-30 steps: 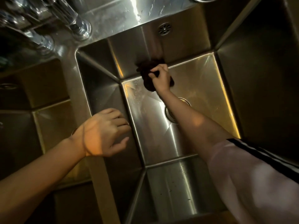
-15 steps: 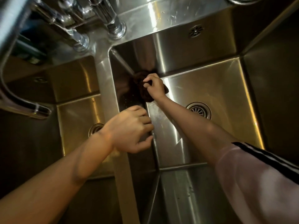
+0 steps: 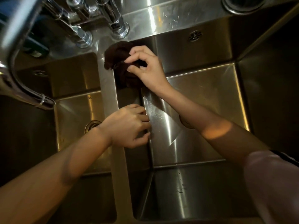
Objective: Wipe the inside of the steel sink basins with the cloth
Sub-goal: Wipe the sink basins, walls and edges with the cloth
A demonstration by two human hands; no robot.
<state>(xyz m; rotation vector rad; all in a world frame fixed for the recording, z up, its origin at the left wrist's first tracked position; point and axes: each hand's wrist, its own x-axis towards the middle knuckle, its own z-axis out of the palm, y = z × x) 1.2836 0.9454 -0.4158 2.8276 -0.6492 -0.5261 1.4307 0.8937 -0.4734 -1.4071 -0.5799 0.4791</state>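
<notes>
The right hand pinches a crumpled dark brown cloth between thumb and curled fingers, holding it against the far left corner of the right stainless steel sink basin, where the cloth laps onto the steel divider between the two basins. The left hand rests on that divider nearer the person, fingers loosely bent and grasping nothing, beside the left steel basin and below the chrome faucet fittings.
</notes>
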